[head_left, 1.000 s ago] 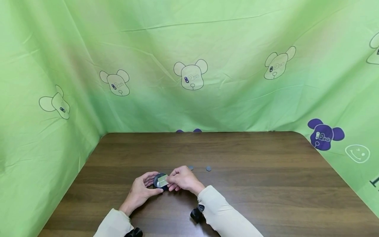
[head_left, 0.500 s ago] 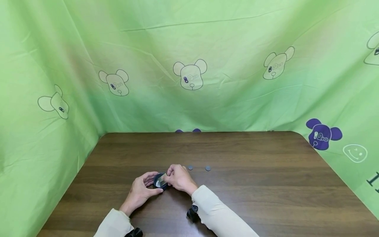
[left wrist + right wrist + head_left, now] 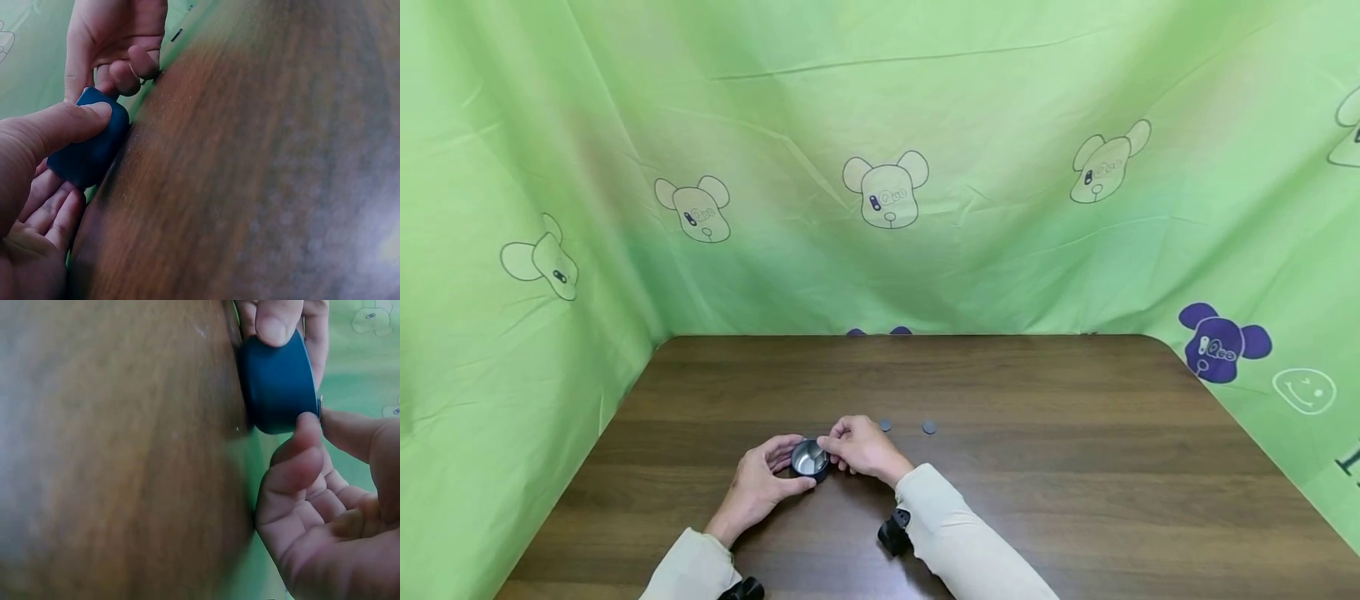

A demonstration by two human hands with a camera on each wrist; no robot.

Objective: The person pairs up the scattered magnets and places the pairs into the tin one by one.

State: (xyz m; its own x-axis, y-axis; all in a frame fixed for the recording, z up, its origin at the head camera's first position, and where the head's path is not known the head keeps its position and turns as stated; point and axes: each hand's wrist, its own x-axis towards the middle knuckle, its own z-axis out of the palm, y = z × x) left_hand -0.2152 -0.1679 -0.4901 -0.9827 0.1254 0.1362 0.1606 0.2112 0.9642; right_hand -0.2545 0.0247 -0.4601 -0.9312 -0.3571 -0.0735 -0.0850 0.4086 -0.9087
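Observation:
A small round dark blue dish point(image 3: 802, 461) with a shiny silvery inside stands on the table. My left hand point(image 3: 756, 485) grips it from the left, thumb at the near side and fingers round the far side. In the left wrist view the thumb presses the blue wall point(image 3: 90, 147). At the dish's right rim, my right hand point(image 3: 860, 451) pinches a thin shiny flat plate point(image 3: 321, 402) between thumb and fingers. Most of that plate is hidden by the fingertips; its lower part overlaps the dish's inside in the head view.
Two small grey discs point(image 3: 929, 427) lie on the brown wooden table point(image 3: 1075, 483), just beyond the right hand. A green printed cloth point(image 3: 880, 275) hangs behind the table and along both sides.
The flat plate, first lying across the dish's top, has tilted and now shows only as a sliver at the right rim. The dish's silvery inside has come into view. The left hand has stayed still.

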